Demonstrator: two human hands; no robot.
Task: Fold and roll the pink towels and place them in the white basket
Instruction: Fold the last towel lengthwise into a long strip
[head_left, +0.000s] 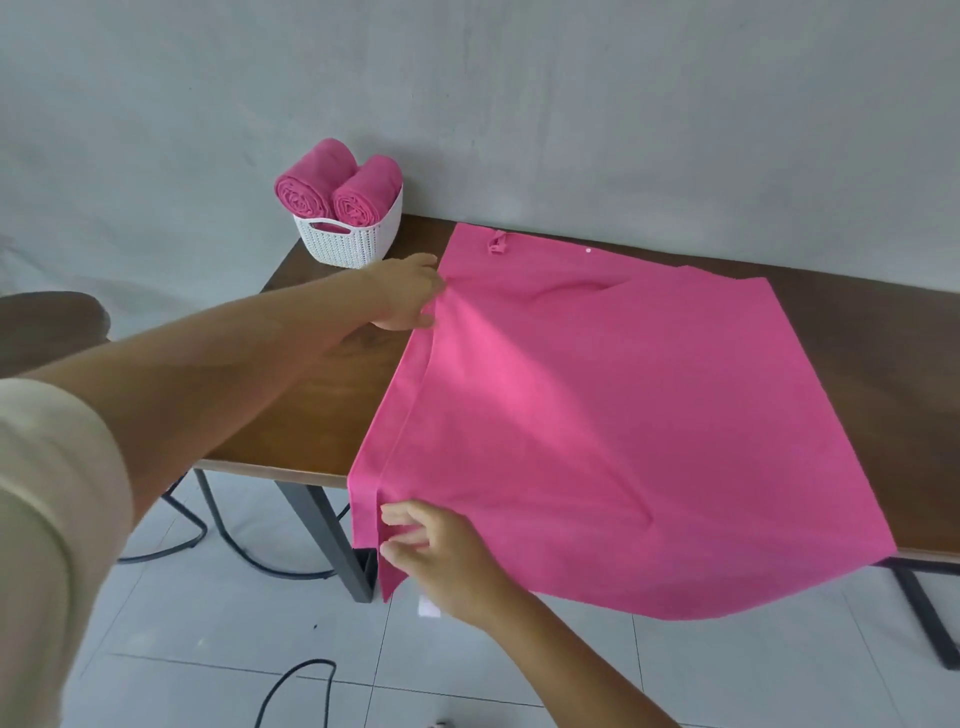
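A large pink towel (613, 415) lies spread over the dark wooden table (322, 395), its near edge hanging over the front. My left hand (408, 296) pinches the towel's far left edge. At the near left corner, my right hand (441, 553) grips the upper layer of cloth beside the overhanging edge. A folded layer shows along the left side. The white basket (353, 236) stands at the table's far left corner with two rolled pink towels (332, 189) in it.
A grey wall runs behind the table. Black table legs (332, 535) and black cables (218, 545) are on the tiled floor below. A dark round stool seat (52, 322) sits at the left edge.
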